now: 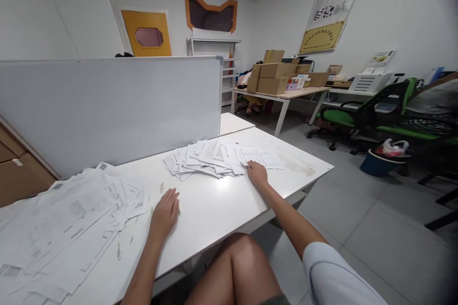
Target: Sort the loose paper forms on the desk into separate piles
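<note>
My right hand is at the right end of a spread pile of papers. Its fingers and thumb are closed on the near edge of a printed sheet of paper at the top of that pile. My left hand rests low over the white table with its fingers bent together. A small pale thing peeks out beside its fingertips, mostly hidden, and I cannot make out what it is. Left of this hand spreads a larger heap of printed papers.
A white partition stands along the back of the white table. Cardboard boxes are stacked on another table behind. Green office chairs and a blue bin stand on the floor at right. Brown cartons sit at far left.
</note>
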The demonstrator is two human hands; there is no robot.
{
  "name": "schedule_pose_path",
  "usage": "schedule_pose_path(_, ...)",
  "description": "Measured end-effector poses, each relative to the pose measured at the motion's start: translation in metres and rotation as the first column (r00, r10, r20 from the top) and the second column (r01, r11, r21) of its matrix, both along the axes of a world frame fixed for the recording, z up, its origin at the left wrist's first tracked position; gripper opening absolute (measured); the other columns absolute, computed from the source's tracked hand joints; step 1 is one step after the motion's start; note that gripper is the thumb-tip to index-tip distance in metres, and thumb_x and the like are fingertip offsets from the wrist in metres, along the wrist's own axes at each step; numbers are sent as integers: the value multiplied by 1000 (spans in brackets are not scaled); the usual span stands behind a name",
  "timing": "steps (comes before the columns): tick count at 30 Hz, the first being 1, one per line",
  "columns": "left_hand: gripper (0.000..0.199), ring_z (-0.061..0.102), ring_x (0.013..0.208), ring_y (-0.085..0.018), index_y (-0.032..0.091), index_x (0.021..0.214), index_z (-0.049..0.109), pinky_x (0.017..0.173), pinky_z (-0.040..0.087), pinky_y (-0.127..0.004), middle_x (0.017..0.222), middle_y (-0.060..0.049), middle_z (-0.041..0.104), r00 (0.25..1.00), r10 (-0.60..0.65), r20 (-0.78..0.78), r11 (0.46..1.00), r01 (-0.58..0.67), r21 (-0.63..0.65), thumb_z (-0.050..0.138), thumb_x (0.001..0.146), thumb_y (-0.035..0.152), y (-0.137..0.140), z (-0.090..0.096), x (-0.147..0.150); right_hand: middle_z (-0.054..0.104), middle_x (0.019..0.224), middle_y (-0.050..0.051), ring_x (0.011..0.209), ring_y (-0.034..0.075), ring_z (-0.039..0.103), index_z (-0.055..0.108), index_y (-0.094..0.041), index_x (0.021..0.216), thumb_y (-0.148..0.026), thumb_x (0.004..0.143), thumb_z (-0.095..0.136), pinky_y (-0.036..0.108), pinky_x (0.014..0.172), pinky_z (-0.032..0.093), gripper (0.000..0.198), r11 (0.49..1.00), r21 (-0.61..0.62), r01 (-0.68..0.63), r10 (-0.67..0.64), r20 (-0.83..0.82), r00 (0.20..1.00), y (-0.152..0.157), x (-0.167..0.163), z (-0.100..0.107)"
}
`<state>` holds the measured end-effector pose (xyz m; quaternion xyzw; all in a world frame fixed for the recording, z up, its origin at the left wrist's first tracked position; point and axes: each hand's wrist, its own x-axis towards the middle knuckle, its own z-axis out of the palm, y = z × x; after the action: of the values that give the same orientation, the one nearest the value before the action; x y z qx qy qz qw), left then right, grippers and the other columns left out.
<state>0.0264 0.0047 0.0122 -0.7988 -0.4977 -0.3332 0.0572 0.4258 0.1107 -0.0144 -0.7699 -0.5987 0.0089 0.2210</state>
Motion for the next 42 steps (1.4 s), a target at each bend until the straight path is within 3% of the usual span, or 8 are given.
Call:
schedule_pose_path(3, 37, 54, 123, -24, 19, 113, 64, 103, 47, -46, 125, -8, 63, 1000, 11, 1, 1000, -11, -1, 35, 95, 32, 0, 0, 0, 58, 130, 11, 122, 20, 47, 60, -17, 120, -19, 90, 35, 33, 99, 29, 39, 1000, -1, 0, 0, 32, 999, -2, -2, 4)
schedule_pose_path(7, 36, 54, 123, -24, 21, 112, 65, 101, 48, -45, 124, -7, 64, 1000, 10, 29, 1000, -10, 13, 35, 95, 32, 2, -4, -1, 63, 117, 13, 109, 24, 52, 63, -15, 108, -30, 90, 41, 33, 89, 34, 32, 1000, -2, 21, -21, 66, 998, 0, -7, 10)
schedule_pose_path(15, 34, 56, 121, -23, 20, 110, 66, 100, 49, -44, 122, -6, 65, 999, 13, 36, 1000, -14, 22, 38, 94, 30, 0, -2, -2, 60, 115, 20, 107, 32, 50, 62, -8, 108, -52, 88, 43, 40, 86, 35, 52, 996, 8, 90, -90, 73, 993, 12, -19, 13)
schedule_pose_path(24, 33, 55, 122, -22, 22, 111, 66, 102, 48, -44, 124, -5, 64, 998, 26, 64, 1000, -25, -15, 38, 94, 30, -1, -3, -1, 57, 117, 23, 109, 36, 49, 60, -4, 113, -39, 87, 43, 44, 88, 34, 47, 990, 31, 138, -140, 63, 988, 16, -28, 8)
schedule_pose_path(33, 33, 54, 123, -22, 21, 110, 65, 102, 48, -43, 124, -5, 64, 997, 30, 71, 999, -29, -18, 38, 94, 32, 0, -5, -2, 63, 103, 20, 100, 29, 55, 63, -8, 99, -22, 92, 32, 35, 80, 38, 35, 987, 112, 119, -113, -54, 992, 6, -26, 17)
schedule_pose_path(38, 35, 53, 124, -22, 20, 111, 64, 104, 46, -43, 125, -6, 63, 995, 54, 84, 998, -51, -34, 35, 95, 31, 0, -5, 0, 66, 94, 14, 84, 22, 59, 61, -13, 99, -27, 97, 16, 29, 70, 42, 47, 977, 177, 119, -89, -167, 982, -37, -29, 20)
schedule_pose_path(42, 35, 51, 125, -22, 18, 112, 63, 107, 42, -43, 126, -8, 62, 996, 53, 68, 997, -49, -58, 34, 95, 30, -3, -6, 5, 67, 106, 15, 99, 24, 61, 60, -15, 109, -43, 97, 22, 32, 83, 46, 49, 947, 319, -43, 142, -293, 946, -119, -60, -2)
